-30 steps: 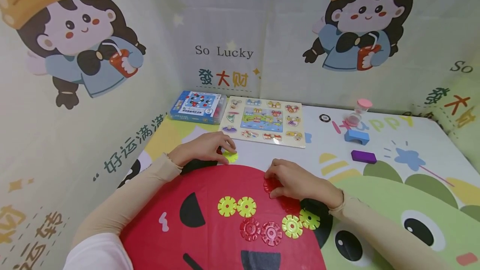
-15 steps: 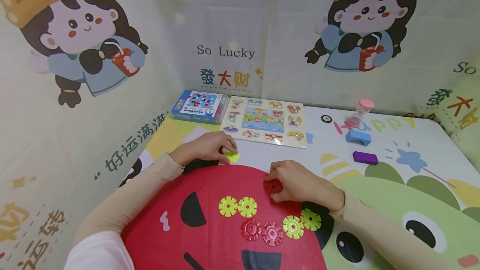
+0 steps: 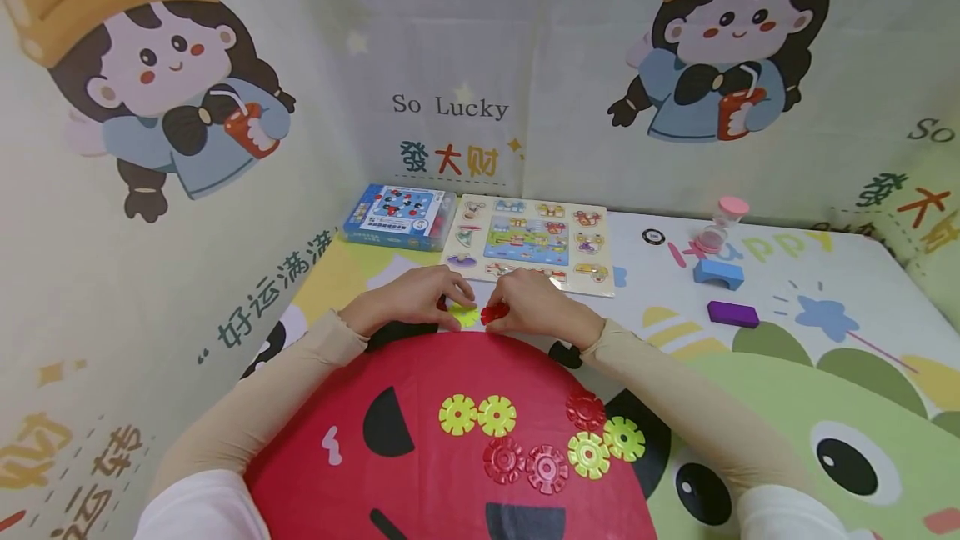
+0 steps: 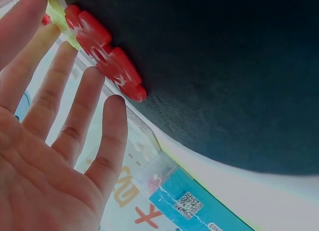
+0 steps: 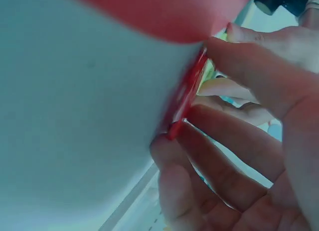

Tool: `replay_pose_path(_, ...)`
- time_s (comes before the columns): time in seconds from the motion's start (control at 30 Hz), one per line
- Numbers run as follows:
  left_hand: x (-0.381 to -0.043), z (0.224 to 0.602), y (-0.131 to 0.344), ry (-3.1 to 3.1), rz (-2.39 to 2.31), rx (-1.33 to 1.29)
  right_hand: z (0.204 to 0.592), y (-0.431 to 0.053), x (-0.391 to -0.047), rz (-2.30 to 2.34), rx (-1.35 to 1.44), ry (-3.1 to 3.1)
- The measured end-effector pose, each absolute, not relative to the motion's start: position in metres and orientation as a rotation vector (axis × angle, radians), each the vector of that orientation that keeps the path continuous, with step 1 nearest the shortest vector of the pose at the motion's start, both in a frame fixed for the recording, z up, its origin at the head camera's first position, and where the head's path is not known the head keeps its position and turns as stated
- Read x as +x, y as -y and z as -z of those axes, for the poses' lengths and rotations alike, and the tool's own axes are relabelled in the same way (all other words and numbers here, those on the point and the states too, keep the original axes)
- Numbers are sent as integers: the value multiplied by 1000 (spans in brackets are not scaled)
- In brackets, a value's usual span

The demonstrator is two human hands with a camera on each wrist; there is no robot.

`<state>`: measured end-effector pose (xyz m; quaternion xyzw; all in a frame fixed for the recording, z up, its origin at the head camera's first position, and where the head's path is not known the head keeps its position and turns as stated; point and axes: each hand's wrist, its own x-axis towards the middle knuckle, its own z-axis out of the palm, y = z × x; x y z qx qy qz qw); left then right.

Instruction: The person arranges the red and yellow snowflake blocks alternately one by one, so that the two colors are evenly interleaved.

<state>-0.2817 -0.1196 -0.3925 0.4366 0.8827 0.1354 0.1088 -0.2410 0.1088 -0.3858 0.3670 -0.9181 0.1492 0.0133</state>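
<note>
My left hand (image 3: 416, 298) pinches a yellow notched plastic disc (image 3: 467, 317) between thumb and fingers at the upper edge of the printed red shape. A red disc (image 4: 104, 52) lies beside it on the dark print, mostly under that hand in the head view. Just to the right, my right hand (image 3: 536, 307) holds another red disc (image 3: 493, 313) by its edge, close to the yellow one; whether the two touch I cannot tell. Nearer me lie loose discs: a yellow pair (image 3: 477, 415), a red pair (image 3: 525, 464), a second yellow pair (image 3: 606, 447) and a single red disc (image 3: 585, 410).
Behind my hands are a wooden picture puzzle board (image 3: 600, 236) and a blue boxed set (image 3: 397, 217). At the right stand an hourglass (image 3: 722, 226), a blue arch block (image 3: 718, 274) and a purple block (image 3: 732, 314). A black round chip (image 3: 653, 237) lies farther back.
My right hand has picked up a red disc from the right of the red print and carried it left and away from me, beside the left hand. The left hand has stayed put.
</note>
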Motion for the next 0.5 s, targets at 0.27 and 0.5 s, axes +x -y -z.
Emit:
replay_pose_path(0.27,-281,392,118,-2611,-378,1260,395,-109,-240,-471,1124,2875)
replay_pose_path(0.5,-281,391,117,-2597,-411,1224,387,-106,-220,-414,1164,2854)
